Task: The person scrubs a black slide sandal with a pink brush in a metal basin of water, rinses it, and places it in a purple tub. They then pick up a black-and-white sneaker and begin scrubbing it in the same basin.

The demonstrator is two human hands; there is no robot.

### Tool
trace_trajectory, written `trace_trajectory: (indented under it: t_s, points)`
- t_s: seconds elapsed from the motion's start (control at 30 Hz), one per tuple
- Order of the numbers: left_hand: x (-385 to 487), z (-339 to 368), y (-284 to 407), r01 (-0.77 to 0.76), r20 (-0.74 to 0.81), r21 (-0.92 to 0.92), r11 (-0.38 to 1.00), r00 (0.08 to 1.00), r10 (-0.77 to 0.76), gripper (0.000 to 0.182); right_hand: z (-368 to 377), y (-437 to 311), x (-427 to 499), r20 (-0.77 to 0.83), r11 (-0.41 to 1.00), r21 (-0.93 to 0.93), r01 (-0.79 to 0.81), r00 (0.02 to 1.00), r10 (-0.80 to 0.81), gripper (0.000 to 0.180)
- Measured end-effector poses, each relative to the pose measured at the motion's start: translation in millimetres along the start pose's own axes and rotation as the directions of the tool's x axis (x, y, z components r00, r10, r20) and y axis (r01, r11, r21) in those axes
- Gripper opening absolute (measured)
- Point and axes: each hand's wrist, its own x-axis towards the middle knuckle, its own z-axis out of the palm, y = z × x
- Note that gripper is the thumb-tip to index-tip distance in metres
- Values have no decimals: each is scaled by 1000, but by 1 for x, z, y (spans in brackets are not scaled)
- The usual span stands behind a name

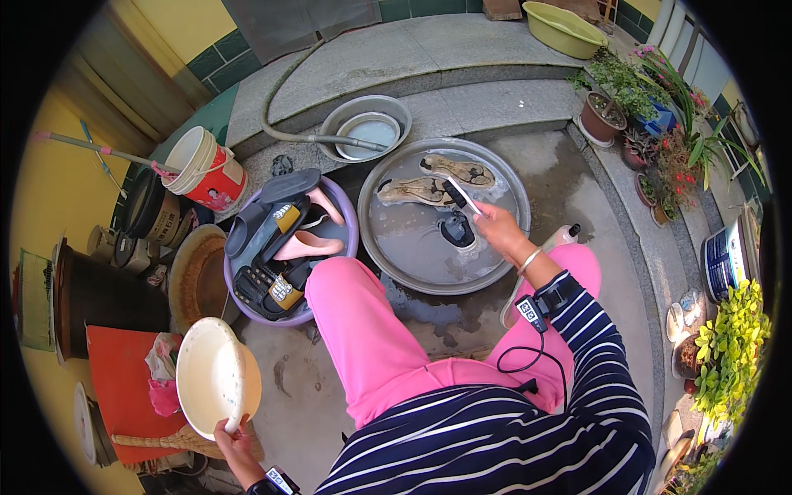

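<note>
My left hand [232,433] grips the rim of a cream plastic basin [207,377], tipped on its side at my lower left. In my right hand [500,230] is a scrubbing brush [463,195] with dark bristles and a pale handle. The brush is over a wide round metal tub [405,272] of grey, soapy water. Two worn insoles [458,171] lie at the tub's far side, close to the brush head. A dark, wet object [456,230], perhaps a sponge or cloth, sits in the water below the brush.
A purple basin [351,229] full of slippers and sandals [297,185] stands left of the tub. Behind, a hose [272,99] runs into a metal bowl [396,111]. A red-and-white bucket [210,170] is at left. Stone steps [495,102] and potted plants [603,117] border the area.
</note>
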Motion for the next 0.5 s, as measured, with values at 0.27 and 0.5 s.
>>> trace_trajectory:
  t_s: [0.27, 0.5]
  points:
    - [-90, 277, 187, -267, 314, 422, 867, 940, 137, 21, -38, -27, 22, 89, 990, 139, -29, 996, 16, 42]
    - [-132, 612, 107, -403, 623, 558, 726, 781, -45, 37, -50, -8, 28, -56, 964, 233, -128, 988, 145, 41]
